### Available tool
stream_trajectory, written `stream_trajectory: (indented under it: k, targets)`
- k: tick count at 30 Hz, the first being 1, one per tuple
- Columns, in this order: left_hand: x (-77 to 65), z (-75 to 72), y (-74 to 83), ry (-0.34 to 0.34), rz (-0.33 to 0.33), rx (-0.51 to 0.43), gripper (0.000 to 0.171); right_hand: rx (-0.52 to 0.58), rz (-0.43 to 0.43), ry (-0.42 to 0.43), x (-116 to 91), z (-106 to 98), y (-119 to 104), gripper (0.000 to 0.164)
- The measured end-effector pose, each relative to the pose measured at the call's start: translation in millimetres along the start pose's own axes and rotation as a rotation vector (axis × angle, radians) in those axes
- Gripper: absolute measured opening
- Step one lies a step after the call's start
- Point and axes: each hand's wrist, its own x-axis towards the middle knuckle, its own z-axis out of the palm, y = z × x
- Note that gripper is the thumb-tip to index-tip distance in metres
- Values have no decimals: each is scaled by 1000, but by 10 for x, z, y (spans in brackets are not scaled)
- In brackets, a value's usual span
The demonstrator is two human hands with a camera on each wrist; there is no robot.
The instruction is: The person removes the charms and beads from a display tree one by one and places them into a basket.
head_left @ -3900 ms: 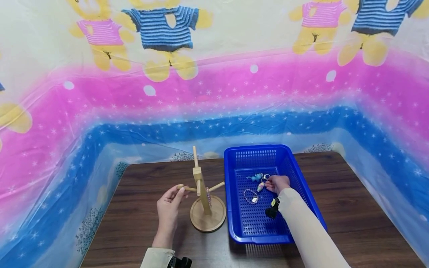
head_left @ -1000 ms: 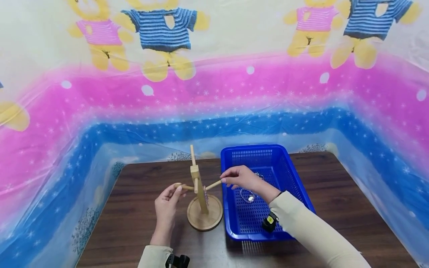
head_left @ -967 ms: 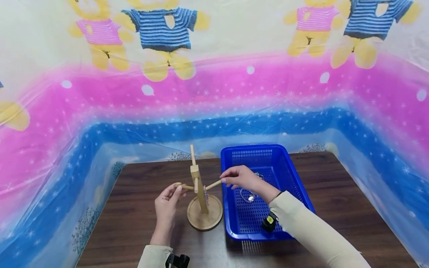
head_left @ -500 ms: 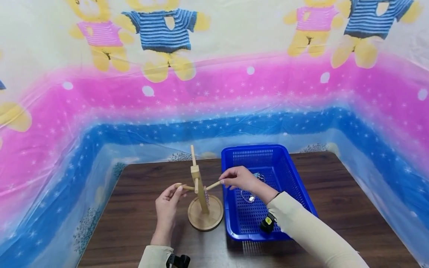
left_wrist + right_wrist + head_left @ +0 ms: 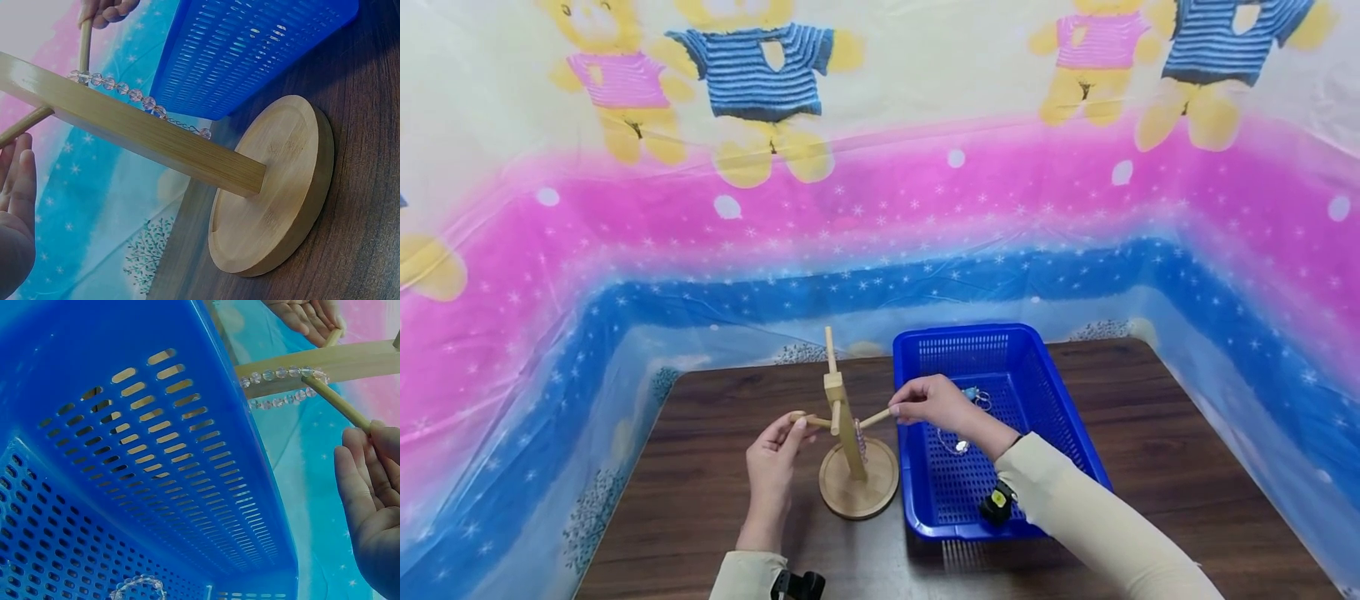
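A wooden stand (image 5: 853,450) with a round base and several pegs stands upright on the table. My left hand (image 5: 775,460) pinches the tip of its left peg (image 5: 820,422) between thumb and fingers. On the other side, my right hand (image 5: 938,407) pinches the end of the right peg (image 5: 876,417), above the basket's left rim. A bracelet of clear pinkish beads (image 5: 281,373) hangs on that right peg, close against the post; in the left wrist view its beads (image 5: 135,95) run down along the post.
The blue perforated basket (image 5: 913,508) stands right of the stand. Inside lie another beaded bracelet (image 5: 959,447) and a blue charm with a key ring (image 5: 982,402), partly hidden by my right hand. A printed curtain (image 5: 880,283) encloses the dark wooden table (image 5: 700,467).
My right hand has left the keychains in the basket and moved left to the stand's right peg, where it stays. My left hand has kept its hold on the left peg.
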Motion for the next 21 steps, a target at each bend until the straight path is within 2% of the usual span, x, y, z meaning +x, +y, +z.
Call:
stream_trajectory:
  k: [7,12,17,21]
  targets:
    - [15,-2,-3,4,-6,-11,13,-12,27,0,-7,1,-6,18]
    - [44,-2,-10,5,-21,-10,19,-28,28,-3,-21,1,-18,17]
    - [59,8,10,16,-48,3,13,-18,32,-16,-27,7,-10,15]
    - [81,5,11,-3,-51,2,12,-35,21,-30,-40,10,3,13]
